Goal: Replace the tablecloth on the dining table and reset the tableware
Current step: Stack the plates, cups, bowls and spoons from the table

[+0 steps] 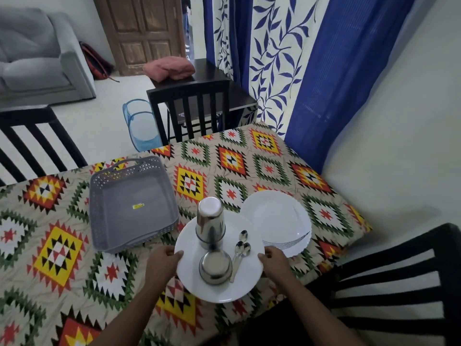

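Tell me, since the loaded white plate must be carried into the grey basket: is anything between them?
Nothing visible. The grey perforated plastic basket sits just left of the round white plate held by the left hand and right hand; its inside looks empty.

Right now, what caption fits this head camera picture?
Both hands grip a white plate carrying steel tumblers, bowl and spoons.

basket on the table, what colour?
Grey, with a small yellow sticker inside; basket, head view.

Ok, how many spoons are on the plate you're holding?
3. All three small steel spoons lie on the right side of the held white plate: one farthest from you, and two side by side nearer, and. More could be hidden under them.
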